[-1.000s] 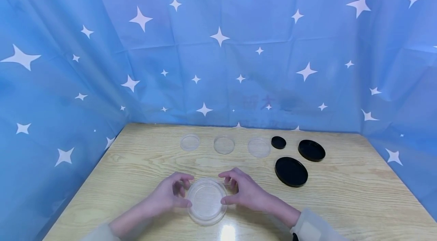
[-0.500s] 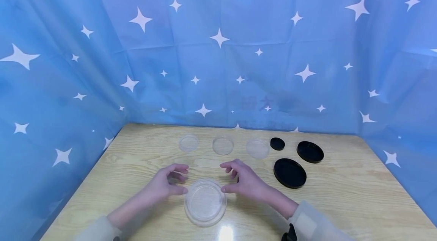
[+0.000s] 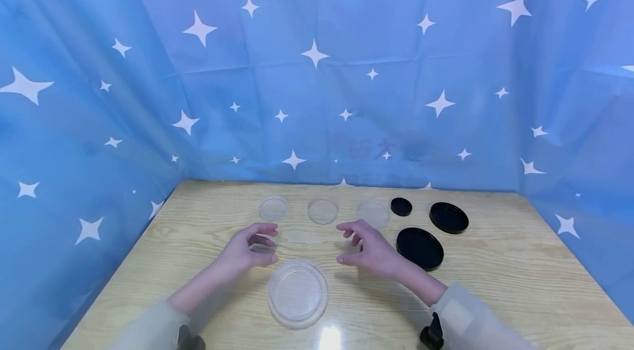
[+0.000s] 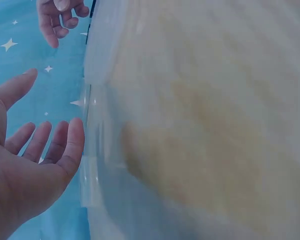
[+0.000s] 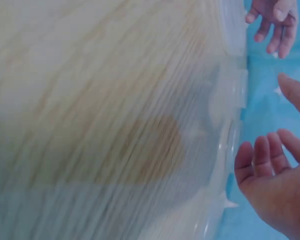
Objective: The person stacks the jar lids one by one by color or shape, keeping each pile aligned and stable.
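The left hand (image 3: 242, 248) and the right hand (image 3: 371, 248) hang over the surface (image 3: 510, 278), each grip wide and holding nothing, thumb well apart from loosely bent fingers. The large clear dish (image 3: 298, 293) lies between them, slightly nearer the person, touched by neither; its rings make it hard to tell one piece from a stack. The right hand hides the near edge of the rightmost far clear dish (image 3: 373, 212). Both sleeves and the black wrist straps (image 3: 432, 332) are cut off below. Each wrist view crops its own hand and blurs the surface.

The surface is pale wood with a bright glare spot. Blue cloth (image 3: 277, 80) with white stars walls it in; its faint lettering is unreadable.

Count: one near clear dish, three far clear dishes in a row, three black dishes (image 3: 419, 249) at right.
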A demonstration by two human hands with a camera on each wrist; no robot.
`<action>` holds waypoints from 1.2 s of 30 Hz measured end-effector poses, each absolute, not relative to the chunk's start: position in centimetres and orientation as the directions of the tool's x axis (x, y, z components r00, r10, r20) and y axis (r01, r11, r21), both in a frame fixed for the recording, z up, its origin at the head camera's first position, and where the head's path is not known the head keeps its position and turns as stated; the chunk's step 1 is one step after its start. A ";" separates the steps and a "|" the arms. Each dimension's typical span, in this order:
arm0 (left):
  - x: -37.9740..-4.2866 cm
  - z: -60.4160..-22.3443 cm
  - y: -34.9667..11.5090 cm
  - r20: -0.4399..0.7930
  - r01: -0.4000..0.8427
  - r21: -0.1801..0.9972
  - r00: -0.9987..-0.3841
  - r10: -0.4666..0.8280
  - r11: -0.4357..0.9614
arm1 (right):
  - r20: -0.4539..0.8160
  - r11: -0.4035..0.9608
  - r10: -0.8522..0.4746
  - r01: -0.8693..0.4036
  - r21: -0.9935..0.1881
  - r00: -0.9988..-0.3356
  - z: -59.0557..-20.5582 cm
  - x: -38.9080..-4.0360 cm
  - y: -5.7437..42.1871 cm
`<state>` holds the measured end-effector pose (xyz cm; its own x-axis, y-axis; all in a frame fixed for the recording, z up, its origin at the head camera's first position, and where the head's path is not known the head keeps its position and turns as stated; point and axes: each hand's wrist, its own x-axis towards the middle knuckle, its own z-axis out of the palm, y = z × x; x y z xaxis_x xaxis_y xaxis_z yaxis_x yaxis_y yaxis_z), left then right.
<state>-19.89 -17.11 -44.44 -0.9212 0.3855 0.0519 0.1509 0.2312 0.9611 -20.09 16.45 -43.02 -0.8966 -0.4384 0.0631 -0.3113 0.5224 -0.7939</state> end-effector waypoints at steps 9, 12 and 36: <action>-21.5 -43.5 -13.7 0.082 0.202 0.954 -0.888 0.453 0.222 | 0.084 0.554 -0.378 -0.298 -0.777 -0.922 -42.8 -21.2 18.9; -22.0 -42.7 -11.9 0.098 0.222 0.953 -0.869 0.485 0.206 | 0.086 0.570 -0.363 -0.294 -0.767 -0.928 -42.4 -21.9 19.9; -27.7 -41.9 -1.0 0.035 0.168 0.957 -0.875 0.483 0.235 | 0.093 0.718 -0.224 -0.229 -0.658 -0.970 -42.4 -25.3 27.1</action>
<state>-27.75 -0.96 -41.94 -0.8746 0.4835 0.0352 0.1684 0.2349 0.9573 -25.27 27.11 -42.37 -0.9702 -0.2237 0.0930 -0.2286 0.7178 -0.6577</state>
